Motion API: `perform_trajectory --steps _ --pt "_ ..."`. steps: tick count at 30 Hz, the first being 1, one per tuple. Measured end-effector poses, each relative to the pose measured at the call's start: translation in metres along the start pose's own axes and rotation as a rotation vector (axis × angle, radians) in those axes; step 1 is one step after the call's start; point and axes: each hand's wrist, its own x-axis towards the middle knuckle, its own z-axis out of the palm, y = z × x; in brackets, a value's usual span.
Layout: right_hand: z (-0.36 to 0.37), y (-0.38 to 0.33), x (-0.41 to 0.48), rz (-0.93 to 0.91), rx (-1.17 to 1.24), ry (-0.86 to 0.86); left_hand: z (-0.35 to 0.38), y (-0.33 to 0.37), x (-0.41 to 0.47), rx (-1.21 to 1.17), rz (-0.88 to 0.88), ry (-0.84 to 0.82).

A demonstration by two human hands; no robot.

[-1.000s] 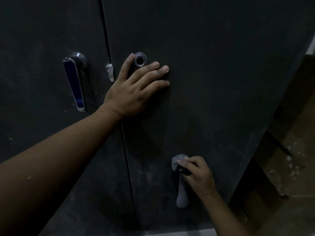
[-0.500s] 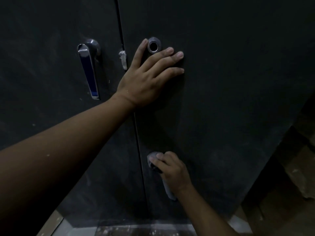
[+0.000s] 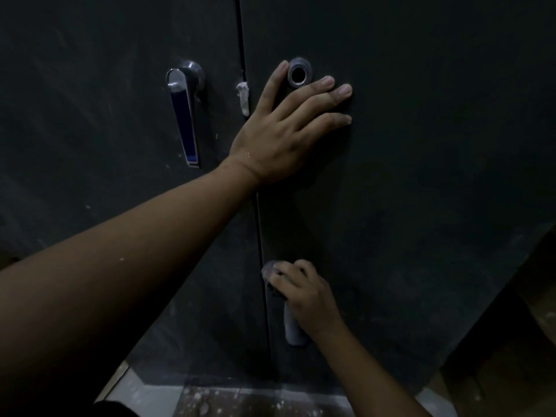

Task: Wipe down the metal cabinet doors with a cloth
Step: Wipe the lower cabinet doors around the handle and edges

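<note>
Cloth slid left to door seam, bunched under right fingers

your right hand is blurred and covers most of the cloth; only a grey edge and a hanging tail show. both cabinet doors run past the picture's edges. your left forearm is cut off by the left edge.

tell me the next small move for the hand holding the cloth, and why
Probably sweep the cloth rightward across the lower right door. The right hand grips it at the seam, faint pale smears show to its right, and the left hand lies flat higher up on that door.
</note>
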Motion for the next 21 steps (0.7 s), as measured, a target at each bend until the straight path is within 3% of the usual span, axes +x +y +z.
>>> perform_trajectory --steps 7,8,14,17,21 --pt "0.016 -0.003 -0.052 -0.059 -0.030 -0.465 0.001 -0.001 -0.001 0.001 0.004 -0.021" --pt "0.017 0.001 -0.051 -0.056 -0.021 -0.437 0.000 0.000 0.000 -0.002 0.002 -0.025" --pt "-0.010 0.008 0.011 0.063 0.090 0.147 -0.001 0.000 -0.001 -0.009 -0.002 -0.022" --pt "-0.007 0.005 0.019 0.031 0.084 0.175 -0.001 0.000 -0.001 -0.005 -0.001 -0.015" --pt "0.010 0.002 -0.004 -0.084 0.009 0.007 -0.002 0.001 -0.001 0.004 -0.004 -0.021"
